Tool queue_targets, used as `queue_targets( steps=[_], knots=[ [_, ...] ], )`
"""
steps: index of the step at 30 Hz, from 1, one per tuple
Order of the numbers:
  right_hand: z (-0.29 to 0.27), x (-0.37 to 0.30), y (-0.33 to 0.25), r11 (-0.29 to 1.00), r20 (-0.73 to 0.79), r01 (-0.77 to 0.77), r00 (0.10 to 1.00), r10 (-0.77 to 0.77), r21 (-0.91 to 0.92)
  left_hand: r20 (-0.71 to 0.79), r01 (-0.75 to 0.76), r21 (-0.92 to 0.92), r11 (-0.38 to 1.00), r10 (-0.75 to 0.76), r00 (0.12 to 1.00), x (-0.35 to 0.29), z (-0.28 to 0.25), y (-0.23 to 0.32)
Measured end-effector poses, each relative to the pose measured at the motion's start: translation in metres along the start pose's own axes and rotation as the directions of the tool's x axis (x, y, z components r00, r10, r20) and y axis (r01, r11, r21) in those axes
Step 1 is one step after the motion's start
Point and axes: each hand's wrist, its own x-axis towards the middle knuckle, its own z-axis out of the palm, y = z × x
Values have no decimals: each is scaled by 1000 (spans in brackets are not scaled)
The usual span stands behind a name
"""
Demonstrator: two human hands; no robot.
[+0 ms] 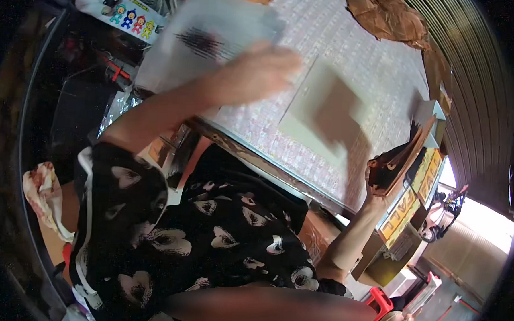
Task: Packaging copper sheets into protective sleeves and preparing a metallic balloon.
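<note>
My left hand (259, 74) is blurred with motion and reaches out over the table, closed on the lower right edge of a white sheet (205, 40) with a dark smudge on it. The sheet sticks out past the table's left edge. My right hand (375, 191) is raised at the table's right edge and grips a stack of brown sheets (403, 158) from below, tilted on edge. A beige flat card (322, 109) with a brown patch lies on the table between my two hands.
The table (354, 44) has a pale, finely patterned cover. Crumpled brown paper (389, 17) lies at its far right. A white item with colourful cartoon figures (128, 14) sits far left, a stained rag (40, 188) hangs left, and yellow signs (413, 196) stand right.
</note>
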Motion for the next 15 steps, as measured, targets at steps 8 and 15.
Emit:
queue_targets(
  steps=[8, 15],
  knots=[
    [-48, -3, -10, 973, -5, -17, 1000, 19, 230, 162, 638, 66, 767, -639, 752, -69, -2, -71],
    [-30, -1, -2, 997, 85, -5, 996, -1, 74, 25, 521, -25, 853, -520, 854, -36, 6, -73]
  ],
)
